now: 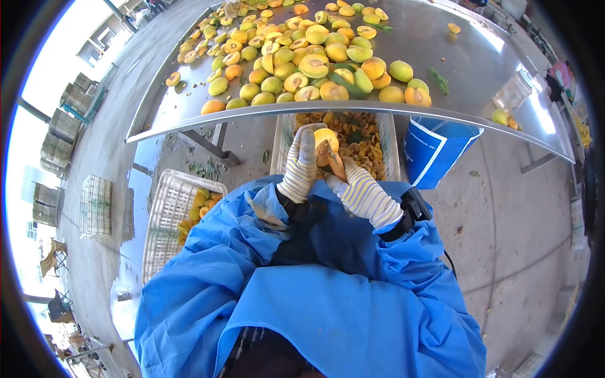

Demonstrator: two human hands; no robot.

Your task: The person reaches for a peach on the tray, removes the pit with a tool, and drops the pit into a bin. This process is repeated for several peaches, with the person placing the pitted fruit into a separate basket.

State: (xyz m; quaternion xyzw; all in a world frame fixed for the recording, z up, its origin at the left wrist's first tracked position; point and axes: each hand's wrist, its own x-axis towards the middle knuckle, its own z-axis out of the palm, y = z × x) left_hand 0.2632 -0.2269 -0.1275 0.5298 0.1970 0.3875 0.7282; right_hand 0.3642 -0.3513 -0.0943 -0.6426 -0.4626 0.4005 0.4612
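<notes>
My left hand (300, 165), in a striped knit glove, is closed around a yellow peach (326, 138) held up in front of my body. Close against it is my right hand (365, 194), in a matching glove, its fingers pinched on a small orange-brown piece (337, 167); I cannot tell whether this is a tool or fruit. Both hands are over a pale plastic crate (389, 148) holding brown-orange fruit scraps (360, 146). Beyond them, a metal table (176, 112) carries a heap of whole and halved peaches (287, 57) with some green leaves.
A blue bucket (435, 154) stands right of the scrap crate under the table edge. At my left is a white crate (165, 211) with peach pieces (200, 203). A clear container (512, 91) sits on the table's right side. Stacked crates (63, 126) line the far left.
</notes>
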